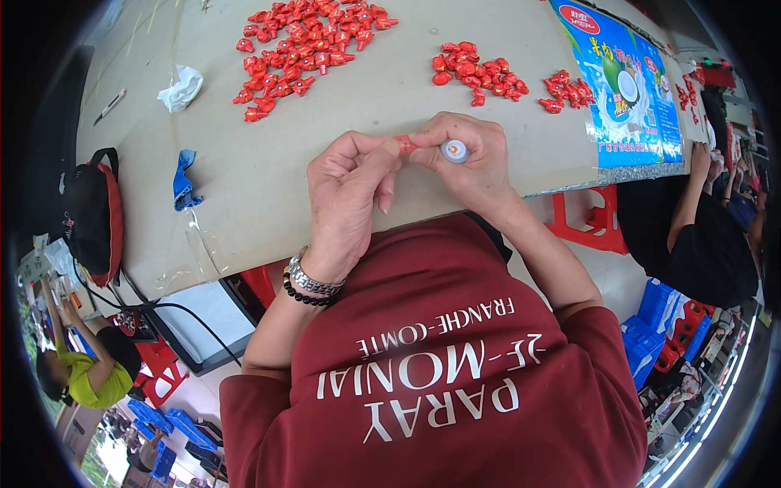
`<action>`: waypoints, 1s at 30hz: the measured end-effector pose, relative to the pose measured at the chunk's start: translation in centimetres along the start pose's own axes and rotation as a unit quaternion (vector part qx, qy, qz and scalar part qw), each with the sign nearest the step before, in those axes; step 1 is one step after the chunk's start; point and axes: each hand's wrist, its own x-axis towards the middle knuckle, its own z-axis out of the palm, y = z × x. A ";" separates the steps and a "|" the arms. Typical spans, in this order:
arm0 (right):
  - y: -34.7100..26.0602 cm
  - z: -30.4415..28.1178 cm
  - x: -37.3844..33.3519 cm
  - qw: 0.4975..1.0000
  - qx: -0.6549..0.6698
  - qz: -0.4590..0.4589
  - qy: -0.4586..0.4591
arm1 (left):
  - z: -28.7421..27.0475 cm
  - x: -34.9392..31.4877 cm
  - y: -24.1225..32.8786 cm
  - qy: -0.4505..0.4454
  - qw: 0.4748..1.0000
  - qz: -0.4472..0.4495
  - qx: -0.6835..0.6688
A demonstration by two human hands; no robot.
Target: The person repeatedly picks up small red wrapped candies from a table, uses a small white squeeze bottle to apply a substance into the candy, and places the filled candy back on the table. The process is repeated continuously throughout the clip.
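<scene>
My left hand [351, 183] is closed, its thumb and forefinger pinching a small shiny red piece [404, 145] above the near part of the table. My right hand [476, 159] is closed around a whitish tube [454, 151], seen nearly end-on with a small orange-brown spot at its centre. The right fingertips meet the red piece from the other side. Whether the tube is a pen or a small bottle I cannot tell. Beyond my hands lie a large spread of similar red pieces [305, 49], a smaller heap [480, 69] and a third cluster [567, 91].
On the left of the table [244, 179] are a crumpled white tissue [181, 88], a blue scrap [185, 180], a pen [110, 106] and a black-and-red bag [96, 215]. A blue printed sheet [622, 85] covers the right side. Another person's arm [690, 191] works farther right, near a red stool [587, 220].
</scene>
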 end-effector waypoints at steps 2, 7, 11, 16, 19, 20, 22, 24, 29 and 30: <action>0.0 0.0 0.0 1.000 0.000 -0.001 -0.003 | -0.1 0.0 -0.1 -0.002 1.000 0.004 0.010; 0.2 -0.1 -0.1 1.000 0.013 -0.014 -0.004 | 0.0 -0.2 -0.1 -0.002 0.999 0.014 0.041; 0.6 0.0 -0.3 1.000 0.016 -0.027 0.000 | -0.1 -0.1 -0.4 -0.004 0.998 0.027 0.057; 0.4 -0.1 -0.1 0.999 0.025 -0.020 0.004 | -0.1 0.0 -0.4 -0.005 0.998 0.030 0.052; 0.1 -0.1 0.0 0.999 0.031 0.003 0.022 | -0.1 0.1 -0.2 -0.002 0.998 0.024 0.051; -0.1 -0.2 0.0 0.999 0.037 0.021 0.029 | 0.0 0.1 -0.1 0.000 0.998 0.027 0.062; -0.4 -0.3 -0.1 0.996 0.049 0.058 0.046 | 0.2 -0.1 0.1 0.007 0.991 0.052 0.123; -1.3 -0.5 -0.2 0.979 0.127 0.151 0.054 | 0.3 -0.6 0.3 0.018 0.970 0.099 0.222; -2.5 -0.9 -0.2 0.938 0.230 0.258 0.040 | 0.4 -0.8 -0.3 0.011 0.921 0.246 0.301; -2.8 -0.9 -0.3 0.932 0.243 0.267 0.037 | 0.2 -0.7 -0.5 0.007 0.906 0.270 0.325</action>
